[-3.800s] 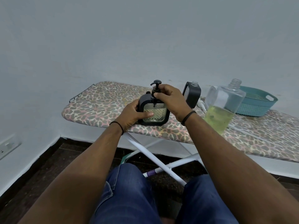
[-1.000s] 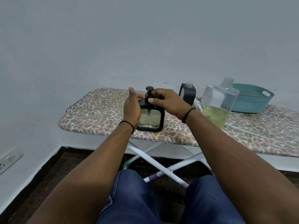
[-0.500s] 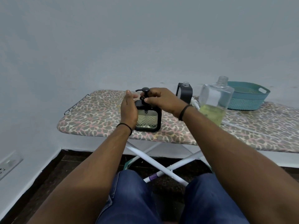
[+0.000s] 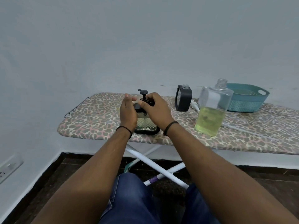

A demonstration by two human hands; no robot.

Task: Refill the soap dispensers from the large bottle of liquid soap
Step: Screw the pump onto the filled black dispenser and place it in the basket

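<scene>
A black square soap dispenser point(image 4: 146, 125) with a clear patterned window stands on the leopard-print ironing board point(image 4: 97, 117). Its black pump head point(image 4: 143, 92) sticks up between my hands. My right hand point(image 4: 155, 109) grips the pump collar at the top. My left hand point(image 4: 128, 113) rests against the dispenser's left side, fingers partly apart. A second black dispenser point(image 4: 183, 100) stands behind with no pump on its neck. The large clear bottle point(image 4: 211, 110), uncapped, holds yellow-green soap in its lower part, to the right.
A teal plastic basket point(image 4: 247, 98) sits at the back right of the board. A white pump with its tube point(image 4: 195, 106) lies between the second dispenser and the bottle. White board legs point(image 4: 158, 167) cross above my knees. A wall socket point(image 4: 8, 167) is at the left.
My right hand has kept working at the pump collar; the pump spout now points left. My left hand shifted from gripping the body to resting at its side. The view dropped slightly.
</scene>
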